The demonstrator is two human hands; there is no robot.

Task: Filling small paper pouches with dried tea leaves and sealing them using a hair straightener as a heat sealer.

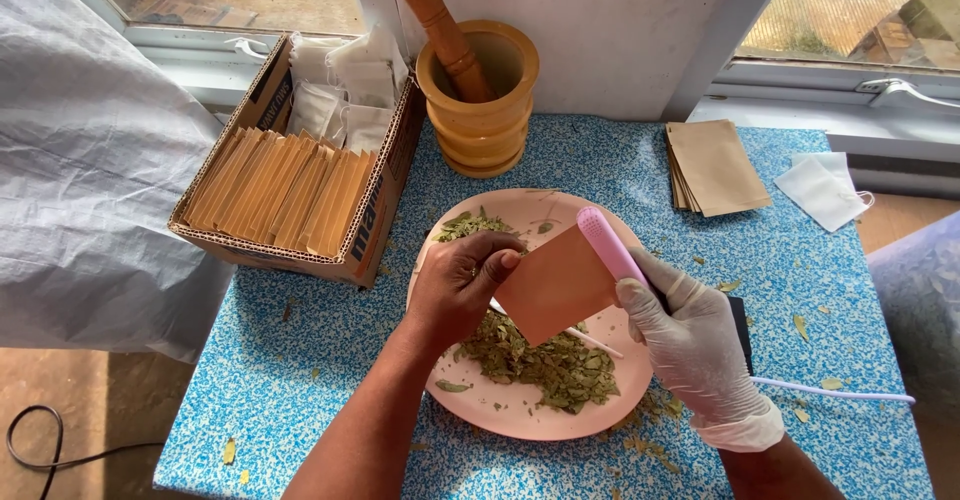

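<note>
Pouch [555,285], one, brown, is pinched at its left edge by the bare left hand [458,285] over the pink plate [520,415] of dried leaves [545,360]. Gloved right hand [690,335] grips one pink sealer [608,245], clamped on the pouch's right edge, I think. A skewed clamp could spill leaves. One mortar [480,100], one box [300,175].

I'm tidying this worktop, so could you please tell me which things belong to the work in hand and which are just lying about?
In use:
left hand pinching the brown paper pouch
gloved right hand holding the pink sealer on the pouch
pink plate of dried leaves

Lying about:
wooden mortar with pestle
cardboard box
spare pouches
white bags
</note>
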